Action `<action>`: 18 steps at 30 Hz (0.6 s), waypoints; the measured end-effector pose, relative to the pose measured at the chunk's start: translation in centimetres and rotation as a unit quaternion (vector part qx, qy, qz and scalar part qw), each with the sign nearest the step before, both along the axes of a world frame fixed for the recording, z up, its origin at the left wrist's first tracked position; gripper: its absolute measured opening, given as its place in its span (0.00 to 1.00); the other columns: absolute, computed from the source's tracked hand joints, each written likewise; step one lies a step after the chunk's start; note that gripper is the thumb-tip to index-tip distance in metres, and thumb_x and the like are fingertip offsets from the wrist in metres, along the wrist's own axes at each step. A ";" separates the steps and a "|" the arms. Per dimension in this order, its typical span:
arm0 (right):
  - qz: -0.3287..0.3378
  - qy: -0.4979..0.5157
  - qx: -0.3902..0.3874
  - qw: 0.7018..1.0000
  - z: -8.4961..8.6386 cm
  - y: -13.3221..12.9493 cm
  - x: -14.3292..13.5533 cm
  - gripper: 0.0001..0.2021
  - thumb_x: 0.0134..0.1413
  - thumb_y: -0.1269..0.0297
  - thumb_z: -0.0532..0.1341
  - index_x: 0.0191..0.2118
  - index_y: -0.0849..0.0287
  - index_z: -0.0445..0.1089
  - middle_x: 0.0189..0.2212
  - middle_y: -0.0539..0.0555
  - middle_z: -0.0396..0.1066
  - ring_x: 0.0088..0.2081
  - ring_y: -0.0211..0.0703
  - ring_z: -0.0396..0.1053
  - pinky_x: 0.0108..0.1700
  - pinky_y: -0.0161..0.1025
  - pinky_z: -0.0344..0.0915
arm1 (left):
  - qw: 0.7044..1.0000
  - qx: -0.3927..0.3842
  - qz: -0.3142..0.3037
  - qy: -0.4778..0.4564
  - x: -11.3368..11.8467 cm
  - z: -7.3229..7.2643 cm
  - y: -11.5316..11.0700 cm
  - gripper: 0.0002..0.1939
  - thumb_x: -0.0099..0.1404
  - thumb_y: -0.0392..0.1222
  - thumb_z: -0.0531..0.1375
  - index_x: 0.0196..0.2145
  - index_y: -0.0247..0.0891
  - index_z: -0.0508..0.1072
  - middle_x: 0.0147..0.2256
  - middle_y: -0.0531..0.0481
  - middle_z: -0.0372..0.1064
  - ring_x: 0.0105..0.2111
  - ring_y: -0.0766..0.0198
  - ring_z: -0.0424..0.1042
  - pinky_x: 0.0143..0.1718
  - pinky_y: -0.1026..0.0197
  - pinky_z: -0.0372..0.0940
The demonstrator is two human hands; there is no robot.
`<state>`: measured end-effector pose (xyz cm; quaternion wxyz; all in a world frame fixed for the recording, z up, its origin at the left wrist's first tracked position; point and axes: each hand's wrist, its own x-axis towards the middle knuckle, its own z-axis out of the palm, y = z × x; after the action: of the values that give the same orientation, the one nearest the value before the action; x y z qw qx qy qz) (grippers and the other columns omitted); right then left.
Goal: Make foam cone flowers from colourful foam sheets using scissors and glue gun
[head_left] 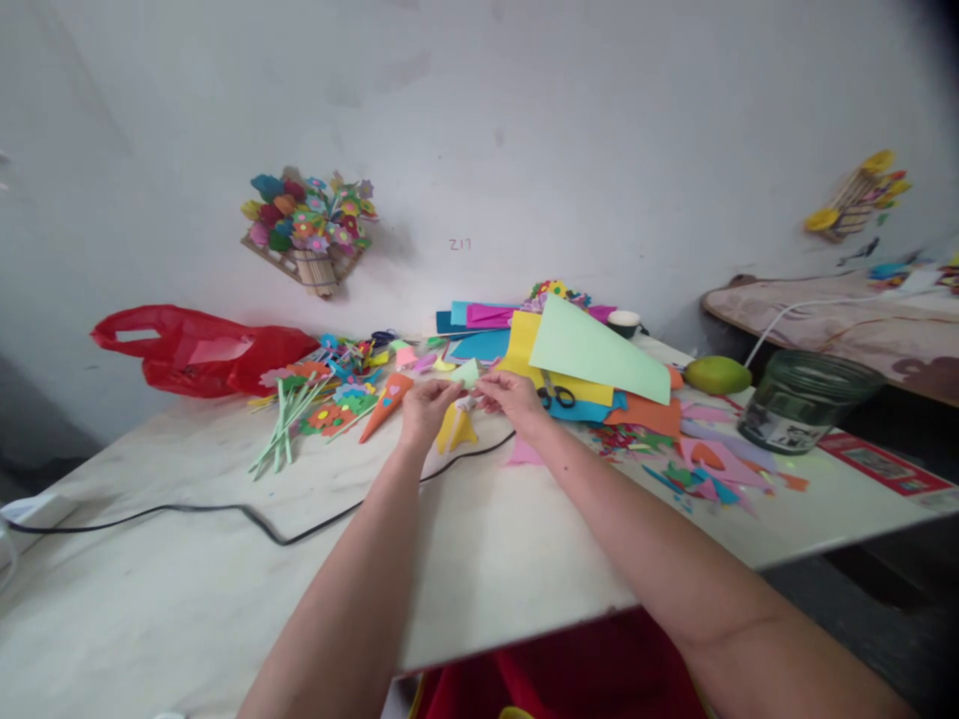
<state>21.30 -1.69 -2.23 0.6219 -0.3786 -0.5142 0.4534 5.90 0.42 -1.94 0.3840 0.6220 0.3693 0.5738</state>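
centre frame: left hand and right hand grip closed on pale green paper scrap | finished paper flowers left of the hands on the bench | uncut sheets piled right

Two bare forearms rise from the lower edge of the frame, without sleeves, watch or bracelets. The left hand and right hand show no rings or gloves.
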 end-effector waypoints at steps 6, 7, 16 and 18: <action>-0.002 0.024 -0.014 1.000 0.1 -0.1 -0.1 0.12 0.38 0.56 0.68 0.27 0.59 0.71 0.24 0.52 0.75 0.21 0.35 0.69 0.24 0.33 0.65 | 0.999 0.017 0.035 0.023 0.6 0.0 -0.6 0.12 0.51 0.49 0.65 0.24 0.36 0.77 0.24 0.49 0.74 0.26 0.63 0.70 0.31 0.62 0.64; -0.010 0.026 -0.010 1.000 0.1 -0.1 -0.2 0.12 0.37 0.57 0.68 0.26 0.60 0.71 0.23 0.52 0.74 0.21 0.35 0.69 0.25 0.33 0.65 | 0.999 0.016 0.035 0.024 0.6 0.0 -0.6 0.11 0.51 0.49 0.65 0.24 0.36 0.77 0.23 0.50 0.74 0.25 0.64 0.70 0.31 0.62 0.64; -0.018 0.036 -0.005 0.999 0.2 -0.2 -0.5 0.12 0.37 0.57 0.68 0.23 0.60 0.70 0.18 0.48 0.69 0.21 0.34 0.67 0.30 0.35 0.67 | 1.000 -0.004 0.004 0.004 0.8 0.1 -0.8 0.13 0.51 0.48 0.65 0.25 0.34 0.76 0.25 0.48 0.75 0.28 0.62 0.72 0.35 0.60 0.65; -0.022 0.039 0.002 0.999 0.3 -0.3 -0.5 0.11 0.37 0.58 0.68 0.23 0.60 0.69 0.18 0.47 0.69 0.21 0.34 0.67 0.31 0.35 0.67 | 1.000 -0.018 0.002 -0.012 0.8 0.2 -1.0 0.13 0.51 0.48 0.66 0.24 0.33 0.76 0.25 0.47 0.75 0.29 0.61 0.72 0.36 0.60 0.65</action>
<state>20.79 -2.00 -1.98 0.6519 -0.3705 -0.4820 0.4532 6.75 -0.61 -1.73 0.3983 0.6072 0.3759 0.5756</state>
